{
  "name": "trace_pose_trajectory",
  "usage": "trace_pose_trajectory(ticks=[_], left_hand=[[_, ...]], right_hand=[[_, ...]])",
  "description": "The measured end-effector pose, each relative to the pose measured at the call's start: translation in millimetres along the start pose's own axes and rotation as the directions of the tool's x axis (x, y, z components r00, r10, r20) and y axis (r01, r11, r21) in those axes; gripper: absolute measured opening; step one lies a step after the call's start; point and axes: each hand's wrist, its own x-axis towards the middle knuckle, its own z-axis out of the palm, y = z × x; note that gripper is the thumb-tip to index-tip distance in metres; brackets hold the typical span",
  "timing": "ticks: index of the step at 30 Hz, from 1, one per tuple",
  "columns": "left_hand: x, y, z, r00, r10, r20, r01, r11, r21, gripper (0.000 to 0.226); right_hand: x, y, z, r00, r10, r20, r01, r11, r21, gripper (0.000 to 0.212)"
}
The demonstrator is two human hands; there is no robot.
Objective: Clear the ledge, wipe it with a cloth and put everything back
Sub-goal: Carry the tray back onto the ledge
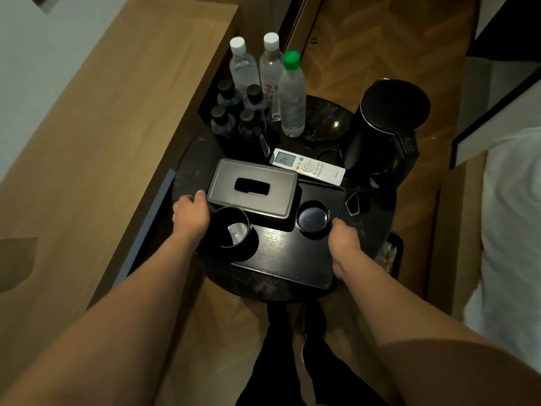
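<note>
At the centre of the frame, the left hand (191,213) and right hand (344,240) are gripping the opposite short ends of a black tray (288,259) sitting on the round dark surface (187,171), fingers curling round its edges. The tray is carrying a grey tissue box (253,187) and two black cups (231,231) (312,219), while the wooden ledge (96,118) is running along the left of the frame
</note>
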Motion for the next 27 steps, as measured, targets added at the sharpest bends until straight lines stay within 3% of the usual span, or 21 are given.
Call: trace_pose_trajectory(ticks=[7, 15, 17, 22, 25, 27], left_hand=[[47, 11, 23, 0.983, -0.136, 0.126, 0.147, 0.985, -0.088, 0.085], [54, 9, 30, 0.956, -0.164, 0.245, 0.204, 0.967, -0.149, 0.112], [54, 9, 31, 0.961, -0.132, 0.242, 0.164, 0.979, -0.119, 0.121], [59, 12, 30, 0.978, -0.065, 0.197, 0.071, 0.997, -0.024, 0.116], [63, 11, 28, 0.984, -0.081, 0.160, 0.092, 0.993, -0.068, 0.110], [66, 12, 26, 0.980, -0.110, 0.168, 0.126, 0.988, -0.090, 0.117]], right_hand=[[-3, -21, 18, 0.978, 0.108, -0.176, -0.130, 0.984, -0.118, 0.075], [6, -29, 36, 0.960, 0.124, -0.251, -0.180, 0.959, -0.217, 0.084], [7, -29, 36, 0.957, 0.118, -0.266, -0.183, 0.955, -0.235, 0.085], [8, -28, 38, 0.952, 0.115, -0.283, -0.189, 0.949, -0.252, 0.085], [7, -30, 43, 0.946, 0.125, -0.298, -0.200, 0.951, -0.234, 0.085], [7, -32, 45, 0.942, 0.133, -0.309, -0.213, 0.947, -0.241, 0.087]])
